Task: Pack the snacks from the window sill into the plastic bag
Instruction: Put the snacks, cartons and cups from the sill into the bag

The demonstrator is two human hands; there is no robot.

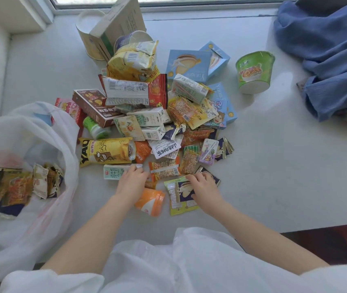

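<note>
Left hand (pixel 132 180) curls its grip on the milk carton (pixel 114 171), right hand (pixel 204 186) pinches a small packet (pixel 179 195) at the snack pile's (pixel 147 106) near edge, closest pieces first; plastic bag (pixel 41 132) gapes left, few packets inside.
</note>
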